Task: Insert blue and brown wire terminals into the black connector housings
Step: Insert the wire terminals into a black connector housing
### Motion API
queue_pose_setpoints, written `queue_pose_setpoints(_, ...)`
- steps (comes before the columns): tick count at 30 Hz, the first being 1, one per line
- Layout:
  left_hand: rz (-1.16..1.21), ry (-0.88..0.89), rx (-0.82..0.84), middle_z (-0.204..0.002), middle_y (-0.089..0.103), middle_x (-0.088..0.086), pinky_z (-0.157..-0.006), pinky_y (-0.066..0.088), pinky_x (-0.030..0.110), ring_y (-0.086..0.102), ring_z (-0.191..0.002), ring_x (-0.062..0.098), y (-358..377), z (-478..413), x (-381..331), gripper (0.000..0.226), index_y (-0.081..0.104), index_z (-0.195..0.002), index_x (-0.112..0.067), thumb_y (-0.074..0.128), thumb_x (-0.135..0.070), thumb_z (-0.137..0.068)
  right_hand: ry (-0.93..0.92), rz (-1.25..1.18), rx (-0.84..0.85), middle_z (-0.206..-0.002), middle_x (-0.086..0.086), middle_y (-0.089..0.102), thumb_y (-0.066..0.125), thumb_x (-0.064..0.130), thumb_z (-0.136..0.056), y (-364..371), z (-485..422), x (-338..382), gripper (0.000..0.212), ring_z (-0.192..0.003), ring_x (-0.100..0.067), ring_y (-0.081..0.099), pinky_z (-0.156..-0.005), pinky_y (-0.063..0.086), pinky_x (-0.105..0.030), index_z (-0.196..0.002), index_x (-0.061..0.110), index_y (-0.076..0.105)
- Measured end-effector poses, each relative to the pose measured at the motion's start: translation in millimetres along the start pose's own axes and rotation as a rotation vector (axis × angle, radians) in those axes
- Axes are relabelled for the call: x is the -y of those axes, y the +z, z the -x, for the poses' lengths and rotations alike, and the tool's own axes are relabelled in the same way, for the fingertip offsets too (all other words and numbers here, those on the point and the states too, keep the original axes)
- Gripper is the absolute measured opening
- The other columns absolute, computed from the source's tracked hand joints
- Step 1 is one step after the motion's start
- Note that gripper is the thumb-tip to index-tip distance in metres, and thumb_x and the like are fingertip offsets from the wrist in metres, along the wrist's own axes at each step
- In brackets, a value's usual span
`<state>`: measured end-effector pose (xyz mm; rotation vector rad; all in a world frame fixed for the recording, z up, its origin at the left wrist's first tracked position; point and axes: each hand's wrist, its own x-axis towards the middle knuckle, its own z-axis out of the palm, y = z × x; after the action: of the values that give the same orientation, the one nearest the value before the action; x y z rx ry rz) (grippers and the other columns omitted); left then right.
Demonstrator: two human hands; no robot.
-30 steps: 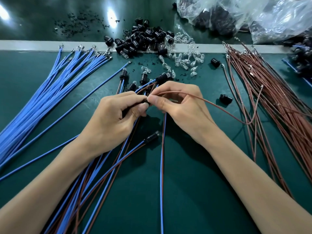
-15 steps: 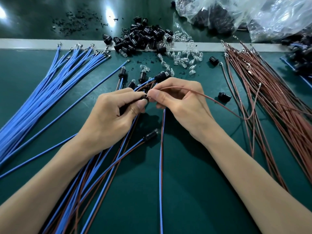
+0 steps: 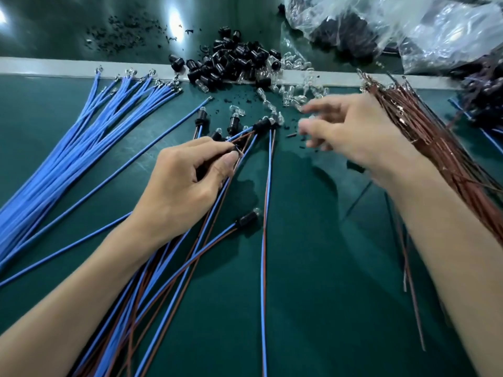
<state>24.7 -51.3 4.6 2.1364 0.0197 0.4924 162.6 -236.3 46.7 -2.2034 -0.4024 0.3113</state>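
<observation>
Our left hand point(image 3: 185, 183) grips a wired black connector housing point(image 3: 236, 152) over the middle of the table point(image 3: 313, 268) while our blurred right hand point(image 3: 353, 131) hovers open near its far edge, so picking a fresh part likely comes next.

Most of the view is being taken up by a matte dark green bench mat point(image 3: 313, 281). It is being bounded on the far side by a pale grey strip point(image 3: 54, 67) running straight across, with a glossier, darker green surface point(image 3: 49, 36) beyond. Overhead light is being thrown back from that gloss as two bright white patches point(image 3: 174, 19), one cut by the left edge.
</observation>
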Motion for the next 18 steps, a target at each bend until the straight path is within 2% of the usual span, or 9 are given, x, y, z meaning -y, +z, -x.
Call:
queue_pose_setpoints(1,0.001,0.000,0.005,-0.078,0.063,0.005,-0.060,0.045,0.030,0.055,-0.063,0.011,0.1,0.1,-0.2,0.022,0.070,-0.097,-0.001,0.055,-0.016,-0.094,-0.033,0.355,-0.095,-0.095,-0.004,0.072,0.067,0.029,-0.087,-2.7,3.4,-8.7,0.024,-0.084,-0.017,0.068,-0.079,0.054,-0.030,-0.107,0.016,0.069)
queue_pose_setpoints(2,0.001,-0.002,0.011,-0.078,0.064,0.004,-0.060,0.044,0.026,0.054,-0.063,0.008,0.9,-0.2,-0.9,0.021,0.071,-0.097,-0.002,0.055,-0.016,-0.094,-0.016,0.570,-0.190,-0.099,-0.007,0.071,0.066,0.035,-0.086,-7.8,5.4,-15.5,0.026,-0.092,-0.025,0.066,-0.086,0.053,-0.035,-0.106,0.019,0.069)
queue_pose_setpoints(4,0.006,-0.015,0.014,-0.079,0.064,0.005,-0.059,0.043,0.025,0.053,-0.064,0.008,1.4,-0.3,-2.0,0.019,0.071,-0.098,-0.003,0.056,-0.015,-0.094,0.128,0.719,-0.312,-0.111,-0.015,0.065,0.064,0.044,-0.085,-18.4,5.7,-27.5,0.038,-0.105,-0.035,0.059,-0.092,0.047,-0.042,-0.110,0.016,0.065)
queue_pose_setpoints(6,0.008,-0.023,0.014,-0.079,0.064,0.006,-0.059,0.043,0.027,0.053,-0.063,0.009,1.4,-0.3,-2.6,0.020,0.071,-0.096,-0.003,0.056,-0.015,-0.093,0.277,0.751,-0.333,-0.120,-0.020,0.059,0.064,0.050,-0.083,-27.0,2.8,-37.7,0.049,-0.110,-0.040,0.055,-0.093,0.045,-0.046,-0.113,0.011,0.062)
queue_pose_setpoints(9,0.014,-0.026,0.013,-0.078,0.064,0.004,-0.060,0.043,0.027,0.052,-0.063,0.007,0.1,-0.5,-2.3,0.018,0.071,-0.094,-0.003,0.056,-0.014,-0.094,0.358,0.666,-0.319,-0.121,-0.021,0.060,0.069,0.050,-0.081,-37.3,-4.1,-46.3,0.050,-0.114,-0.040,0.054,-0.096,0.044,-0.044,-0.112,0.011,0.062)
queue_pose_setpoints(11,0.020,-0.029,0.011,-0.079,0.065,0.002,-0.061,0.044,0.026,0.053,-0.063,0.006,0.2,-0.5,-2.1,0.017,0.071,-0.095,-0.004,0.057,-0.013,-0.094,0.373,0.607,-0.309,-0.119,-0.020,0.063,0.071,0.045,-0.081,-45.2,-7.9,-45.0,0.042,-0.112,-0.037,0.056,-0.098,0.043,-0.041,-0.108,0.014,0.067)
queue_pose_setpoints(14,0.014,-0.019,0.007,-0.079,0.065,-0.001,-0.062,0.040,0.015,0.054,-0.064,0.002,0.9,-0.5,-1.0,0.016,0.071,-0.096,-0.005,0.057,-0.013,-0.094,0.367,0.565,-0.245,-0.111,-0.018,0.067,0.071,0.035,-0.084,-52.1,-13.6,-41.8,0.025,-0.096,-0.029,0.058,-0.095,0.044,-0.035,-0.099,0.015,0.074)
queue_pose_setpoints(16,0.009,-0.007,0.006,-0.078,0.065,-0.001,-0.063,0.038,0.012,0.054,-0.065,0.000,0.9,-0.5,-0.2,0.017,0.070,-0.096,-0.005,0.057,-0.014,-0.094,0.354,0.630,-0.194,-0.111,-0.018,0.067,0.070,0.034,-0.085,-53.2,-15.2,-39.8,0.023,-0.090,-0.028,0.055,-0.093,0.045,-0.035,-0.099,0.016,0.074)
queue_pose_setpoints(18,0.003,0.007,0.012,-0.077,0.064,-0.001,-0.065,0.039,0.013,0.054,-0.065,-0.002,0.1,-0.4,-1.4,0.018,0.070,-0.094,-0.004,0.056,-0.014,-0.093,0.346,0.703,-0.201,-0.116,-0.019,0.065,0.070,0.037,-0.084,-53.6,-15.9,-39.2,0.027,-0.096,-0.033,0.057,-0.093,0.046,-0.039,-0.103,0.019,0.074)
